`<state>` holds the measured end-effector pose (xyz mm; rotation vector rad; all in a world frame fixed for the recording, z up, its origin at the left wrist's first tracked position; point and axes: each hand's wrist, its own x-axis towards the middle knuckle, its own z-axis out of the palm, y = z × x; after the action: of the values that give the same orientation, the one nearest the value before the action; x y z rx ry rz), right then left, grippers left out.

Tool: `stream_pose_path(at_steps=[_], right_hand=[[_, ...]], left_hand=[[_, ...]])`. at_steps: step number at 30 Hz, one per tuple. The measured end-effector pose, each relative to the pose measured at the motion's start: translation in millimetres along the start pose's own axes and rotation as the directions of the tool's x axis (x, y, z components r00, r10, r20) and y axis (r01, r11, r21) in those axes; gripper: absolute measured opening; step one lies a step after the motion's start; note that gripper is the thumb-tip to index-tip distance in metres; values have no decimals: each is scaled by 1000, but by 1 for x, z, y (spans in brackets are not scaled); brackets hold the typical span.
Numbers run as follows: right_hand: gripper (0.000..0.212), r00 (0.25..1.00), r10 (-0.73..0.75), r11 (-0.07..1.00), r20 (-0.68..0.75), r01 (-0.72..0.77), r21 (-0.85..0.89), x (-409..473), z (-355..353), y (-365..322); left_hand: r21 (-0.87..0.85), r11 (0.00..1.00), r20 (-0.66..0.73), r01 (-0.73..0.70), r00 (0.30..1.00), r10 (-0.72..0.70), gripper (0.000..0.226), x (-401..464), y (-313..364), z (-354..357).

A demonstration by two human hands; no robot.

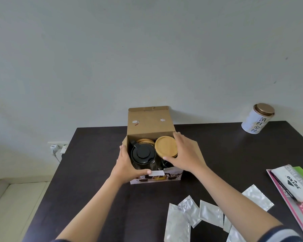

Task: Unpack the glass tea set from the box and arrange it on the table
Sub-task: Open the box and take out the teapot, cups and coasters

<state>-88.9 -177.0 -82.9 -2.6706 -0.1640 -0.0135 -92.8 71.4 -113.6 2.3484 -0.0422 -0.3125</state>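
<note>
Now my left hand (128, 165) steadies the box (152, 145) at mid-counter (94, 172), its grip clenched on the near-left corner, while my right grip (180, 154) pinches the wooden lid (166, 146). I should lift straight up, clear of the teapot (143, 155).

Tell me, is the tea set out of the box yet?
Not yet. The box is open, so that part is done. The right hand is gripping a round wooden coaster at the box top, while the left hand steadies the box. The black-lidded teapot and more coasters are inside.
</note>
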Motion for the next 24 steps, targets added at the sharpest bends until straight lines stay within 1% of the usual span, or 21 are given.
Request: stream_pose_path(at_steps=[3,5,7,10,13,16,19,21,22,24], right_hand=[[115,987,-20,980,159,51,-192,21,-8,-12],[118,972,4,952,236,69,-297,32,-10,-18],[120,957,53,928,284,57,-367,40,-10,-24],[112,945,94,913,314,43,-405,47,-10,-30],[99,953,88,908,290,43,-418,48,-11,-31],[96,963,67,935,262,31,-353,47,-10,-25],[101,966,75,988,248,-38,-152,47,-19,-20],[104,969,93,995,230,-97,7,50,-32,-14],[105,971,99,992,219,-114,60,52,-41,-9],[107,975,112,987,194,-132,96,57,-57,8]], left_hand=[[-33,999,-24,0,1000,-1,161,1,-2,1],[-43,999,-27,-2,1000,1,160,0,-1,1],[-51,998,-34,-20,999,19,159,-1,1,1],[-54,998,-50,-35,998,32,156,0,1,1],[-43,998,-68,-44,997,41,155,3,-4,3],[-42,996,-80,-83,994,79,154,5,-6,4],[-47,995,-76,-84,994,80,153,6,-6,4],[-35,998,-75,-57,996,54,148,7,-9,4],[-2,1000,-79,-31,996,31,142,8,-10,4],[153,987,-134,57,990,-37,125,8,-6,3]])
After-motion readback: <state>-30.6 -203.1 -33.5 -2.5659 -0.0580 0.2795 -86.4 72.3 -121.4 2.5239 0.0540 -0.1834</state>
